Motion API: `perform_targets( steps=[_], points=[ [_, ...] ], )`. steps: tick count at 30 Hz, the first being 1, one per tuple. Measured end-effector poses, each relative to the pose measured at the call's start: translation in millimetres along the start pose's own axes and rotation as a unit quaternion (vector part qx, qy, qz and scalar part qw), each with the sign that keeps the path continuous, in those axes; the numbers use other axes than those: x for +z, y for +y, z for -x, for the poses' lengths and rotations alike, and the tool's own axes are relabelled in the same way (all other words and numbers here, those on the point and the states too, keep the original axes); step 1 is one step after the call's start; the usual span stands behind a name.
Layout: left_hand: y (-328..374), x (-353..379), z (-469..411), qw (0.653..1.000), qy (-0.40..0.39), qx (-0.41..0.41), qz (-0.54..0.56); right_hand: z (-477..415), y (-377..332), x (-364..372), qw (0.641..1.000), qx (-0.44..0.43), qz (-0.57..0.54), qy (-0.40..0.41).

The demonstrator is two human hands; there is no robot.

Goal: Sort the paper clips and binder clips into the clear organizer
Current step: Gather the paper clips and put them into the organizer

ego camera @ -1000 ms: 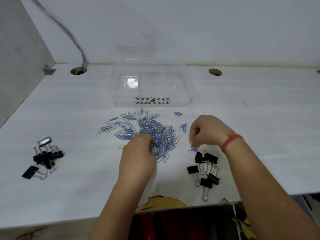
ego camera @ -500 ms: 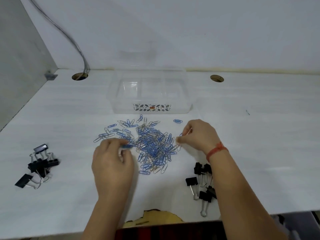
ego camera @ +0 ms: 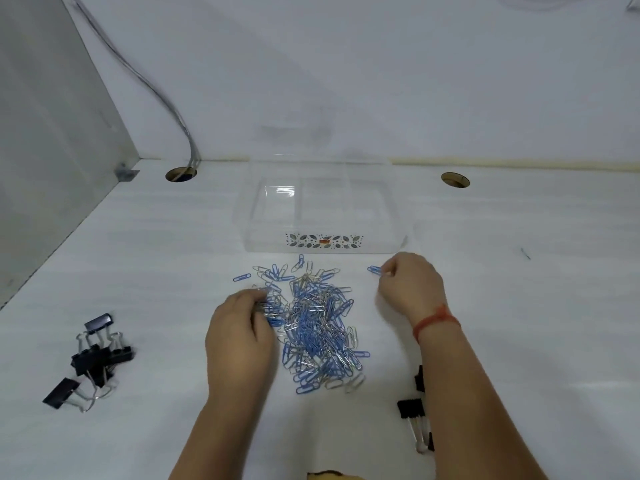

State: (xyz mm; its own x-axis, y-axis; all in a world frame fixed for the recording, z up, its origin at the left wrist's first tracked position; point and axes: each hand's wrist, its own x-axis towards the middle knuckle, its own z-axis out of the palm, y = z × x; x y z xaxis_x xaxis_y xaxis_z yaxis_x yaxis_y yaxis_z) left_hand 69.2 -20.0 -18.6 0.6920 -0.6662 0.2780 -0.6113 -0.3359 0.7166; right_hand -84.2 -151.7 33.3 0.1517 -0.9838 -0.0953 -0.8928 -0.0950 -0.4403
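Note:
A heap of blue and silver paper clips (ego camera: 317,323) lies on the white desk in front of the clear organizer (ego camera: 322,206), whose two compartments look bare. My left hand (ego camera: 240,330) is curled on the heap's left edge, fingers closed on several clips. My right hand (ego camera: 410,284) is to the right of the heap, pinching a single blue paper clip (ego camera: 374,270) near the organizer's front right corner. Black binder clips sit in two groups: one (ego camera: 91,358) at the far left, another (ego camera: 415,410) partly hidden under my right forearm.
The white desk (ego camera: 536,306) meets a wall behind the organizer. Two cable holes (ego camera: 180,174) (ego camera: 455,180) sit in the desk's back; a grey cable (ego camera: 152,88) runs into the left one. A grey side panel (ego camera: 52,133) bounds the left.
My right hand moved from the binder clips at the right up to the heap, then further right and towards the organizer, pinching a blue clip. My left hand shifted along the heap's left edge.

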Motion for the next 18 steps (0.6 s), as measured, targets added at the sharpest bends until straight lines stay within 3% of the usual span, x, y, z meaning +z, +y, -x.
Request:
perform_targets(
  steps=[3,7,11,13,16,18],
  points=[
    [-4.4,5.4,-16.9,0.999,-0.001,0.017,-0.027,-9.7,-3.5,8.0,0.999,0.027,0.021,-0.012],
    [-7.7,16.6,-32.7,0.995,-0.038,0.051,-0.081,7.6,-19.1,20.1,0.998,-0.059,0.014,-0.024],
    [-2.2,14.0,-24.8,0.996,-0.038,0.065,-0.049,26.3,-33.5,22.7,0.988,-0.121,0.012,-0.098],
    [-0.5,11.5,-23.6,0.998,-0.017,0.059,-0.030,18.7,-33.9,19.9,0.990,-0.109,-0.007,-0.087],
    [-3.1,13.4,-34.7,0.998,0.000,0.054,-0.042,2.8,-34.0,23.6,0.995,-0.097,-0.022,-0.008],
    [-6.6,18.8,-44.4,0.996,-0.017,0.059,-0.070,-1.1,-38.7,31.6,0.994,-0.112,-0.019,-0.010]
  ],
)
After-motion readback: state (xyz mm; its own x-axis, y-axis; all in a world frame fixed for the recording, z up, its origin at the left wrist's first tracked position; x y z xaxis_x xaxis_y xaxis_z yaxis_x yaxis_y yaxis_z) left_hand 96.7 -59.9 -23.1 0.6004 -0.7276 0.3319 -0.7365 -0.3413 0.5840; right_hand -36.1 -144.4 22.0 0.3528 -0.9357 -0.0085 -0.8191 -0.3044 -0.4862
